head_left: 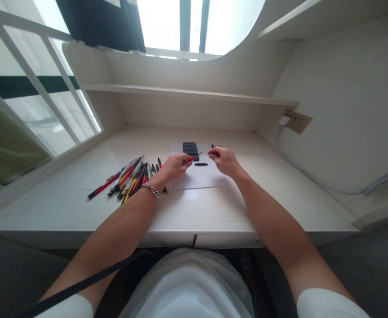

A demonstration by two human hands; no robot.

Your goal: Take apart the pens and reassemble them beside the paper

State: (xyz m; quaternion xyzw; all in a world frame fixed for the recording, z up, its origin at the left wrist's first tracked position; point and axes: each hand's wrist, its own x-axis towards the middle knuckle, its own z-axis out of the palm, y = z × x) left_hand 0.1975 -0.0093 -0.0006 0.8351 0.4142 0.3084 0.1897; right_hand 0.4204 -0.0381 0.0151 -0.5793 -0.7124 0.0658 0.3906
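Note:
My left hand (pixel 176 166) is closed on a small red pen part (pixel 191 158), held over a white sheet of paper (pixel 199 176). My right hand (pixel 224 160) pinches a thin clear pen piece (pixel 210 153) just to the right of it; the two hands nearly meet. A small black pen piece (pixel 201 164) lies on the paper between them. A pile of red, black and yellow pens (pixel 131 176) sits on the desk left of my left wrist, which wears a metal bracelet.
A dark phone (pixel 190 149) lies beyond the paper, with small black pieces (pixel 215 145) beside it. A wall socket with a white plug (pixel 295 120) and its cable run along the right wall. A shelf spans the back above the white desk (pixel 81 207).

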